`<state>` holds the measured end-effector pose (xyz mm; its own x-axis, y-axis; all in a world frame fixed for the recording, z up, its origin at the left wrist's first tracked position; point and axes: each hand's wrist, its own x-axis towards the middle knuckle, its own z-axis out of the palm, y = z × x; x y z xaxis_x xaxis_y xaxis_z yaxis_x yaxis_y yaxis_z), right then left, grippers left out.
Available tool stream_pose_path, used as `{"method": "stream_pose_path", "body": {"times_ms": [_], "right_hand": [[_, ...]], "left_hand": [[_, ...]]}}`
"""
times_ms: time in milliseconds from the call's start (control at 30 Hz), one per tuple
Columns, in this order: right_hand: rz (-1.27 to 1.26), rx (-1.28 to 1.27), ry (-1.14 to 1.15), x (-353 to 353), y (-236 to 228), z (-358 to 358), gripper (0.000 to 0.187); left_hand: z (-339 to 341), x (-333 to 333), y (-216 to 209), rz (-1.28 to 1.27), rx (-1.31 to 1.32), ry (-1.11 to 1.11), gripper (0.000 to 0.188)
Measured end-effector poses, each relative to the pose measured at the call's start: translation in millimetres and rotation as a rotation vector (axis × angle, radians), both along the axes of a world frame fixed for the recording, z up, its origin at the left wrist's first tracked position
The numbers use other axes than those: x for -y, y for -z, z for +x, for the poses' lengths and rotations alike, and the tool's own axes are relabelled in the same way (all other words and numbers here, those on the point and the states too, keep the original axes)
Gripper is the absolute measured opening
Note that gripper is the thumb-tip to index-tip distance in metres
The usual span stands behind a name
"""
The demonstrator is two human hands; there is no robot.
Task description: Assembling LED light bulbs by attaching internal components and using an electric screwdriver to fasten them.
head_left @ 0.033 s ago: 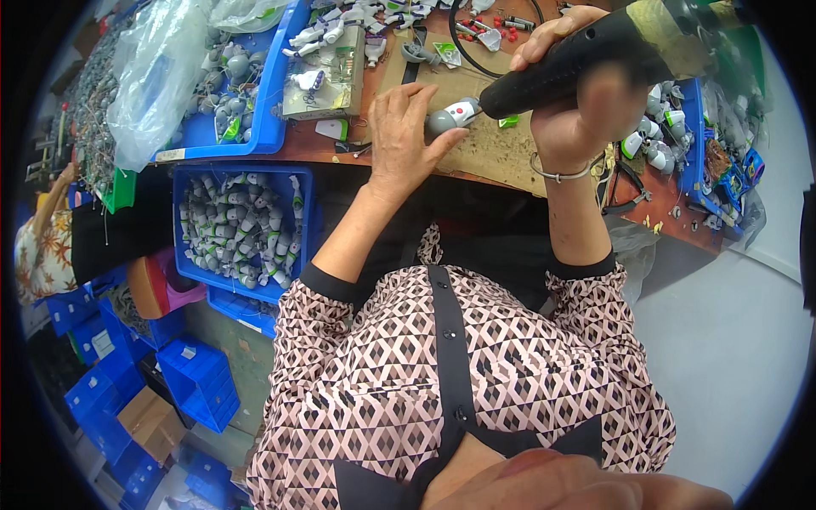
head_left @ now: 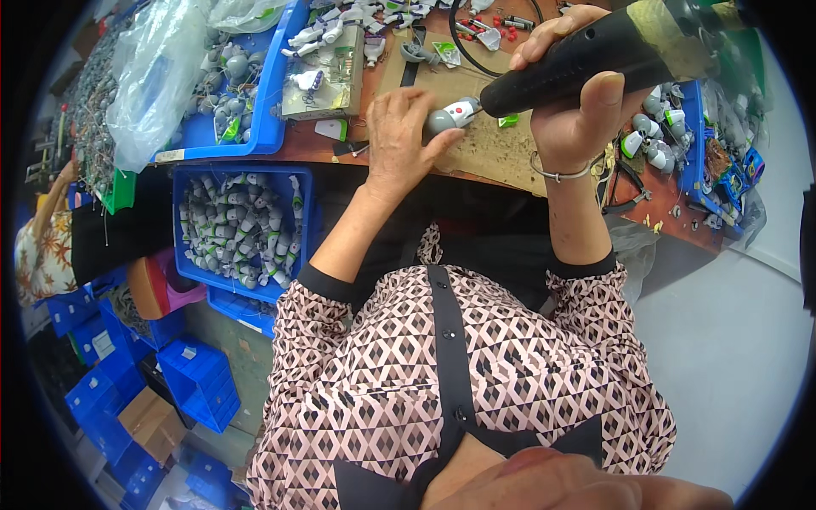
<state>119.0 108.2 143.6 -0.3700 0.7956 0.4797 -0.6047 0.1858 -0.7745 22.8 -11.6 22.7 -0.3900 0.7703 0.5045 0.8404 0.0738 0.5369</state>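
My left hand (head_left: 398, 136) rests on the worktable with its thumb and fingers closed around a small grey and white plastic device (head_left: 460, 113) that has a red dot on it. The device lies on a flat piece of brown cardboard (head_left: 501, 157). In my right hand (head_left: 571, 132) is a thick black electric screwdriver (head_left: 578, 64) with yellowish tape around its rear part. Its thin bit touches or nearly touches the device's right end. A small bright green piece (head_left: 508, 121) lies just below the screwdriver's nose.
Blue bins (head_left: 276, 93) of grey and white parts stand left and right; another blue bin (head_left: 180, 223) sits lower left. A cardboard box (head_left: 355, 81), a black cable (head_left: 463, 53) and pliers (head_left: 627, 204) are on the table. Another person (head_left: 51, 246) is at far left.
My right thumb, blurred in the earlier frame, now shows sharply beside the screwdriver. The device and the screwdriver hold nearly the same place.
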Motion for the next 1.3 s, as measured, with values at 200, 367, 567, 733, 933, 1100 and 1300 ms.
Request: {"method": "stream_pose_path", "body": {"times_ms": [200, 367, 567, 733, 933, 1100, 1300], "right_hand": [[0.04, 0.083, -0.049, 1.5, -5.4, 3.5, 0.072], [-0.033, 0.087, -0.035, 9.0, -11.7, -3.6, 0.075], [-0.05, 0.278, -0.133, 1.2, 6.2, 0.8, 0.073], [0.179, 0.167, -0.291, -6.5, 21.3, -2.8, 0.061], [0.142, 0.311, -0.289, 0.5, 25.9, -9.4, 0.07], [0.125, 0.338, -0.366, -6.6, 24.1, -4.0, 0.069], [-0.091, 0.031, -0.437, 2.2, 37.1, -7.4, 0.08]], "left_hand": [[3.0, 6.6, 1.6, -0.072, -0.061, 0.04, 0.041], [2.0, 6.3, 4.5, -0.08, -0.035, 0.038, 0.042], [4.4, 4.4, -0.7, -0.098, -0.014, 0.049, 0.043], [2.8, 5.4, 0.4, -0.113, -0.02, 0.054, 0.043], [2.0, 5.3, 6.7, -0.123, -0.035, 0.069, 0.044], [2.9, 5.4, 5.9, -0.107, -0.031, 0.081, 0.044], [-0.2, 2.7, 6.5, -0.093, -0.061, 0.082, 0.046]]}}
